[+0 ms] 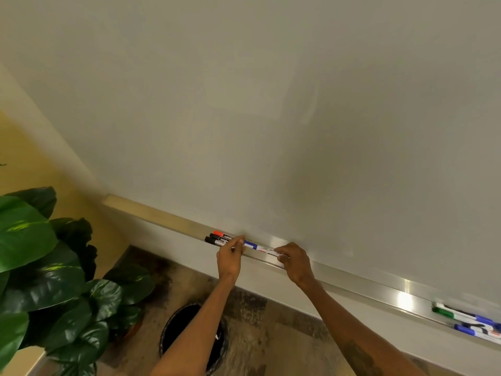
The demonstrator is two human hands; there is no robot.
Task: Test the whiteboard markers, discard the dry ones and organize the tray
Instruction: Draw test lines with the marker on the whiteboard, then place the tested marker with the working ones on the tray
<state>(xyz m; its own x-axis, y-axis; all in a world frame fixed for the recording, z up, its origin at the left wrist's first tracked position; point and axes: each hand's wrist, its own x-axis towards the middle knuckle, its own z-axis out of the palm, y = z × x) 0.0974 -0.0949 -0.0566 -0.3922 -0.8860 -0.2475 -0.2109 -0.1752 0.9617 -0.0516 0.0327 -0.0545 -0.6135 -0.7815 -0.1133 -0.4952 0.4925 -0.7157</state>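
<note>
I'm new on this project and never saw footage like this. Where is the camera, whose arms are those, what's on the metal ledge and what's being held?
There is no machine here. A person wears one wide-angle camera on the head, so you look down along their own arms at a whiteboard. The left hand and the right hand hold a blue marker by its two ends at the metal tray. Beside the left hand, a red marker and two black markers lie in the tray. More markers lie at its far right. A bin and a plant stand on the floor below.
</note>
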